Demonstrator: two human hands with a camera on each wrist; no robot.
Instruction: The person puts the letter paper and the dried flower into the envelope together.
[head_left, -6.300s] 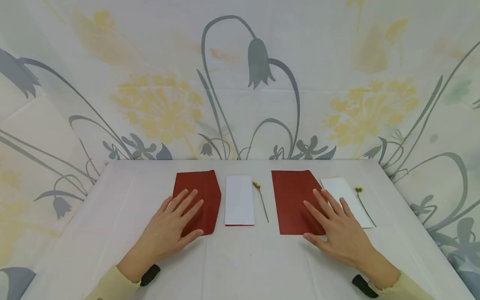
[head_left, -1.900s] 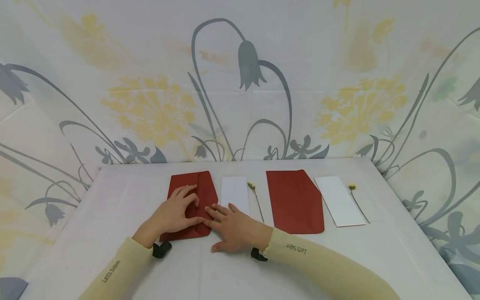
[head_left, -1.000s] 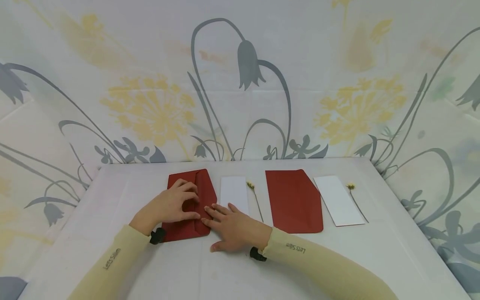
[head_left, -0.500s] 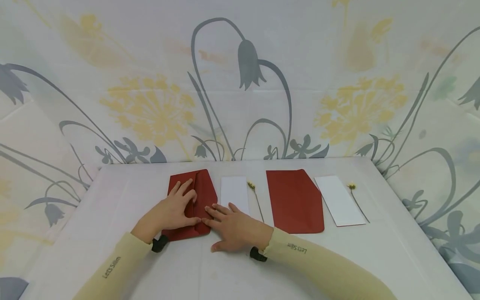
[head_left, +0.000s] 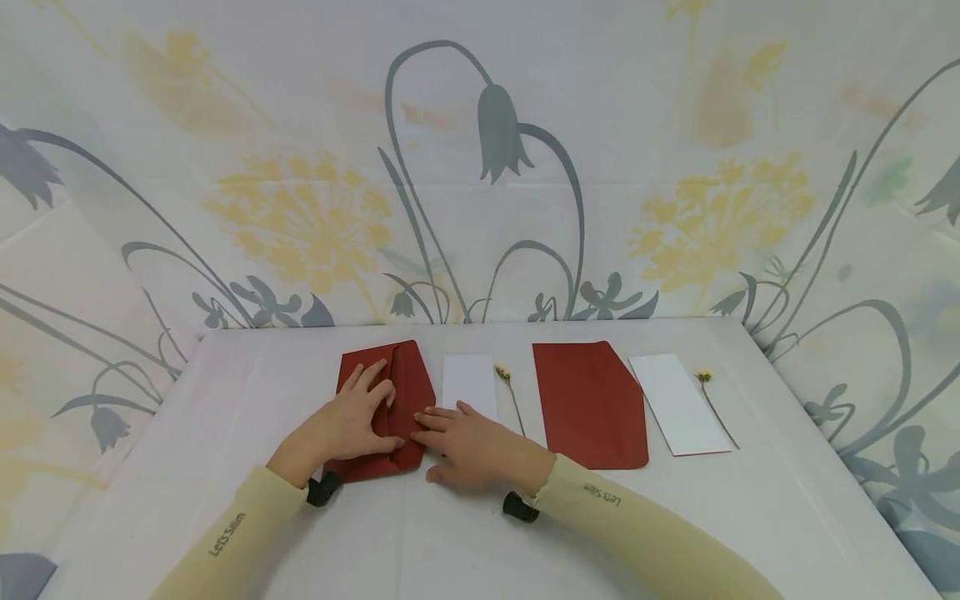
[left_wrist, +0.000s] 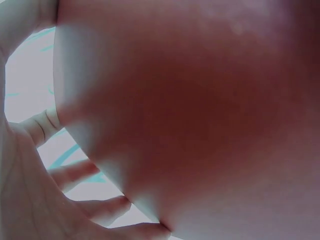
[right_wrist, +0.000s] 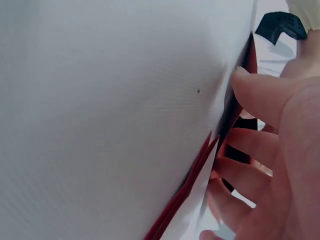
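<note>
Directions are read from above, 12 o'clock lying straight away from you. The left red envelope lies flat on the counter, towards 10 o'clock of the table's middle, face down to the cloth with its flap spread out. Your left hand lies over the envelope's body, its fingers apart and slightly bent, tips touching the paper close to the crease. Your right hand comes in from 4 o'clock; its fingers are extended, lying near one another across the flap's outer edge, with the thumb set apart towards 7 o'clock. Neither set of fingers is seen clamped on anything.

The step in hand appears to be readying the envelope's mouth. To do it well, you should anchor the flap with light, flat pressure from the right fingers and work only the upper layer of the body with the left; pressing down on both layers would hold the pocket closed, and a hard pull could crease or tear the paper.

Orientation: the flap points to about 3 o'clock, turned a shade towards 2. The long axis, parallel to the crease, runs nearly along the 12-to-6 line. The white card, its near end hidden by your right hand, lies just beyond the flap on the 3 o'clock side.
</note>
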